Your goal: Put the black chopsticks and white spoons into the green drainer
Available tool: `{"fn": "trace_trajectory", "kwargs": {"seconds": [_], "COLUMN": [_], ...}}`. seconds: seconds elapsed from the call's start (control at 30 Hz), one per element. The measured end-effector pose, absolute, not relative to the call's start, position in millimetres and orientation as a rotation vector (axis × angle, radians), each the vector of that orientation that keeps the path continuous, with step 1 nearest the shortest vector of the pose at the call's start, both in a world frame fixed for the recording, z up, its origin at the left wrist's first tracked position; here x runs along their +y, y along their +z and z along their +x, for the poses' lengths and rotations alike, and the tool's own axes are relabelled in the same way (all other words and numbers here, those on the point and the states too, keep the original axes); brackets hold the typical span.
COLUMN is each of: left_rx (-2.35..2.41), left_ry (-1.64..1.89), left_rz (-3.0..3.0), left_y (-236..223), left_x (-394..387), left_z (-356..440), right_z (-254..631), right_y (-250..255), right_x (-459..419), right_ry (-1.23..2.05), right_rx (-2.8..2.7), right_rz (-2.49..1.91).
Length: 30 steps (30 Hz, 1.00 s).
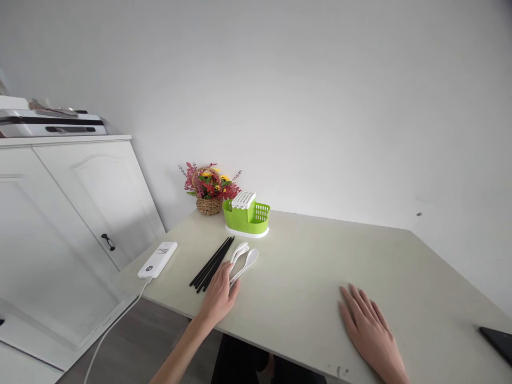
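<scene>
My left hand (219, 294) rests low over the handles of the white soup spoons (250, 257), its fingers closed around them near the front left of the table. The bowls of the spoons stick out past the fingertips, while the handle ends are partly hidden by the hand. Just left of it, several black chopsticks (212, 265) lie side by side on the tabletop. Behind the spoons stands a green cutlery holder (245, 217) with a white slotted top and white base. My right hand (370, 333) lies flat on the table, fingers stretched out, holding nothing.
A wicker basket of artificial flowers (209, 205) stands against the wall. A white power bank (158, 260) with a cable lies near the left edge. A dark flat object (498, 341) shows at the right. White cabinets (100, 186) flank the table's left side.
</scene>
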<state>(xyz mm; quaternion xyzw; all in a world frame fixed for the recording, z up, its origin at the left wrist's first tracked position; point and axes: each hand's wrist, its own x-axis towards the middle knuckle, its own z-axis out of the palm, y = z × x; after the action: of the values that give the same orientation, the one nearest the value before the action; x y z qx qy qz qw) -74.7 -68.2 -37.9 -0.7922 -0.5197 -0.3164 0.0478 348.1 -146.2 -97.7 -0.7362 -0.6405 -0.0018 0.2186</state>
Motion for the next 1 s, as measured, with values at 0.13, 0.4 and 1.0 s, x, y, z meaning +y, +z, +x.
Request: {"fn": "trace_trajectory", "kwargs": {"seconds": [0.13, 0.4, 1.0], "left_rx": [-1.596, -1.595, -1.59], "left_ry": [-0.966, -0.957, -0.98], "left_rz": [-2.423, -2.427, -2.436], "left_y": [-36.8, -36.5, -40.0], "left_x": [-68.0, -67.9, -67.3], "left_z": [-74.3, -74.2, -75.1], "right_z": [348.3, 349.1, 347.8], "right_y": [-97.6, -99.1, -94.3], "right_x": [-145.7, -146.6, -149.3], "right_ry": [-0.002, -0.017, 0.0], "right_rx": [-1.779, -1.785, -1.782], "right_rz": [-2.053, -2.042, -2.052]}}
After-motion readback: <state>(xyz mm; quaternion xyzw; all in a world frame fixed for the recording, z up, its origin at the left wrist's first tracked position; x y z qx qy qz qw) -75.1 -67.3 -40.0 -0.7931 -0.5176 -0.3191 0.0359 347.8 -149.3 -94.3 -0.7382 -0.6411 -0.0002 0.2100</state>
